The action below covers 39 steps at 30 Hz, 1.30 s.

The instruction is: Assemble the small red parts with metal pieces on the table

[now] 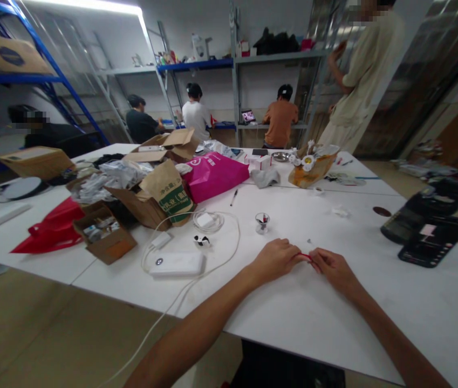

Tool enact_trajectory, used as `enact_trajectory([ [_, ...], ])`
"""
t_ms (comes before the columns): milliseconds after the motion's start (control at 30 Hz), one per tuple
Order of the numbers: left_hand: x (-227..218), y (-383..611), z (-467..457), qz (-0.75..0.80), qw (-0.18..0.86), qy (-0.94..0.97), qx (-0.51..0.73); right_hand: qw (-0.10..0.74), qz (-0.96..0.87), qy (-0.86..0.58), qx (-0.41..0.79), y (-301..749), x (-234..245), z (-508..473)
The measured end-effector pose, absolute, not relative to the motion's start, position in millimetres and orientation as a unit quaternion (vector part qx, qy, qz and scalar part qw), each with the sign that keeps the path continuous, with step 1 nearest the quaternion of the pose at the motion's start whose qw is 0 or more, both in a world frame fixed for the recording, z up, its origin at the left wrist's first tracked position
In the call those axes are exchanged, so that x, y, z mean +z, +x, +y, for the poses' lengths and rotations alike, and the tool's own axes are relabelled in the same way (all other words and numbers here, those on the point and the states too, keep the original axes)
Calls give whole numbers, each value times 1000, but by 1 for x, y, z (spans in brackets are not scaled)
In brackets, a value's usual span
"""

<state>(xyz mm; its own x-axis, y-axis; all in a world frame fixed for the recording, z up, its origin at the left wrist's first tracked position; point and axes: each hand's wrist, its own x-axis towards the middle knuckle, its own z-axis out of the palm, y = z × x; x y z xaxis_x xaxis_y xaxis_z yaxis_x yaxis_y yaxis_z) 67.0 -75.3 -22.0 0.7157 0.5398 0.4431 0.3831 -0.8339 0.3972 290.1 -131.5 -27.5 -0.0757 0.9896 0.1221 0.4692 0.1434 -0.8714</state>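
Both my hands rest on the white table (334, 318), fingertips meeting: the left hand (274, 260) and right hand (333, 268) are each closed narrowly on a small red piece (306, 258) pinched between them. Just beyond the left hand I see a small clear cup (261, 222); a white power bank (177, 264) with its cable (234, 237) lies well to that cup's left and nearer to me.
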Motion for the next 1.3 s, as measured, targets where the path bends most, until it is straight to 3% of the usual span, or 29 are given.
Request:
enact_trajectory([
  [333,-18,69,-78,290,84,918,256,503,-571,-524,384,289,-27,-132],
  [800,-9,67,-81,302,104,900,296,517,-584,-532,330,293,-32,-133],
  [1100,-3,71,-82,360,289,836,297,538,-653,-485,223,294,-32,-133],
  [1300,0,69,-81,339,448,768,307,549,-650,-470,232,295,-31,-134],
])
